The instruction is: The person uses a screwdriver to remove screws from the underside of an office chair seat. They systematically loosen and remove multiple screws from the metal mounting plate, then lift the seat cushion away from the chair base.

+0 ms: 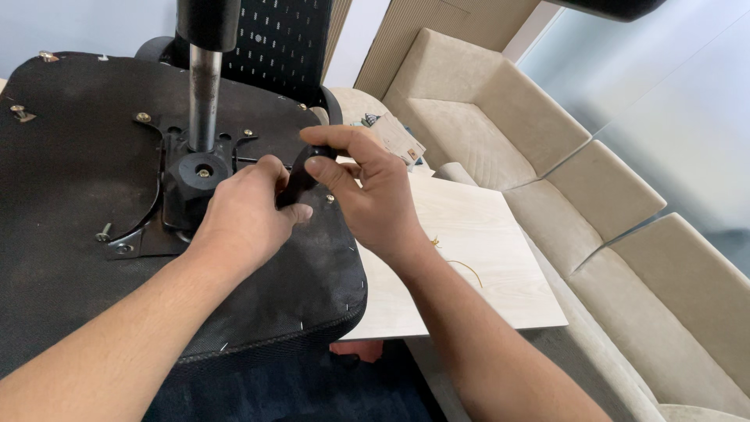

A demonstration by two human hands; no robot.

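An upturned office chair seat (94,258) lies on a pale wooden table (476,266), its metal column (205,94) rising beyond the left hand (246,219). Both hands close around a black lever handle (298,181) between them. The left hand is curled, thumb pressed to the handle's lower end; the right hand (367,195) pinches its upper part with bent fingers. Steady, even pressure from both hands would likely keep the handle aligned. A beige sofa (594,180) sits right of the hands.
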